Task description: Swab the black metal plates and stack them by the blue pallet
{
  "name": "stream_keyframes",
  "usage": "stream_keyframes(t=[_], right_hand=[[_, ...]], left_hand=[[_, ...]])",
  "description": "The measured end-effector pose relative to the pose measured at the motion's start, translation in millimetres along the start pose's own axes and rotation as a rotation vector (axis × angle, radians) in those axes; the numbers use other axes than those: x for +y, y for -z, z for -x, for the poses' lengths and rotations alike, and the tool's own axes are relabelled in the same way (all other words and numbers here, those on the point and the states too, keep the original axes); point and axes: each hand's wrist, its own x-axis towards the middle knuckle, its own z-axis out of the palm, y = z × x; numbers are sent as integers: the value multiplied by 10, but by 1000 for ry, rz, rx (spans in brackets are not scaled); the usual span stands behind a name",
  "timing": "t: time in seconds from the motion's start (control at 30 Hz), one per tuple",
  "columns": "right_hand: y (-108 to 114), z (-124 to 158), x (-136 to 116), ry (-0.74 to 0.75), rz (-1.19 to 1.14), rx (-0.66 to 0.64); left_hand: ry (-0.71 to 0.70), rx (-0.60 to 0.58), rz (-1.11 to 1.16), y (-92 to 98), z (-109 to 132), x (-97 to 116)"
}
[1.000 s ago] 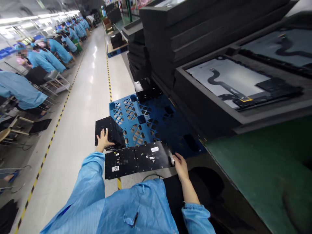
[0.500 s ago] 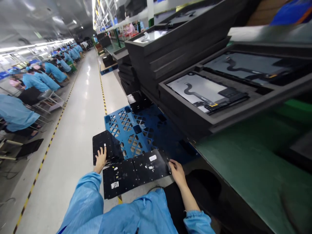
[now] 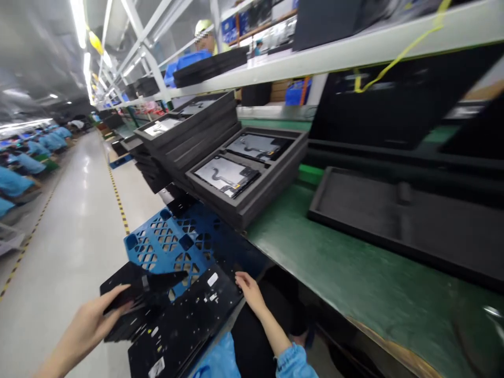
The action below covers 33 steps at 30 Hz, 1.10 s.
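My left hand (image 3: 92, 321) is closed around the near edge of a black panel (image 3: 136, 283) on a stack at the pallet's left side; the panel looks tilted and blurred. My right hand (image 3: 248, 290) has its fingers together at the right end of a wide black panel (image 3: 197, 310) that carries white labels and rows of small dots. This wide panel lies in front of me, over the near edge of a blue plastic pallet (image 3: 157, 231). My right fingertips rest on its edge, partly hidden.
Black foam trays (image 3: 271, 173) holding display parts with ribbon cables (image 3: 224, 176) are stacked on a green workbench (image 3: 283, 236). Another black foam tray (image 3: 366, 205) lies farther right. A pale aisle floor (image 3: 86, 210) with striped tape runs along the left; seated people in blue are beyond.
My view has swung right, showing more of the workbench. My left hand went from lying spread on the left stack to gripping a panel there. My right hand stays at the wide panel's end.
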Motion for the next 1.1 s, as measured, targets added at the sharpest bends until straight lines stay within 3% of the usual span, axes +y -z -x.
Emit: stream_keyframes(t=[0.07, 0.13, 0.23, 0.3, 0.4, 0.53, 0.63, 0.73, 0.8, 0.87, 0.93, 1.03, 1.1], right_hand=[[60, 250, -85, 11, -63, -18], [171, 581, -130, 16, -107, -8], [401, 1124, -98, -19, -149, 76], [572, 1443, -28, -71, -170, 167], [842, 1805, 80, -117, -198, 306], [1216, 2180, 181, -91, -224, 523], [1461, 2449, 269, -123, -194, 680], [1619, 2647, 357, -185, -205, 778], [1671, 2705, 372, -177, -200, 794], [1689, 2712, 314, -133, -162, 770], [1698, 2705, 158, -68, -105, 751], [1775, 2719, -275, 40, -19, 775], [1927, 2725, -672, 132, 92, 903]], left_hand=[[-186, -64, 129, 219, -359, 439], [-354, -45, 153, 370, -746, 879], [-633, 69, 265, 341, -1363, 1501], [-871, 170, 383, 103, -1763, 1919], [-1142, 294, 454, -495, -2263, 2547], [-1225, 428, 590, -1290, -2667, 3171], [-1351, 430, 554, -1638, -2792, 3340], [-1514, 436, 369, -1810, -2882, 3313], [-1535, 406, 267, -1880, -2981, 3251], [-1431, 277, 183, -1922, -3108, 3179], [-1204, 119, 124, -1931, -3215, 3113], [-883, -33, 184, -1925, -3261, 3076], [-824, -129, 319, -1969, -3232, 3139]])
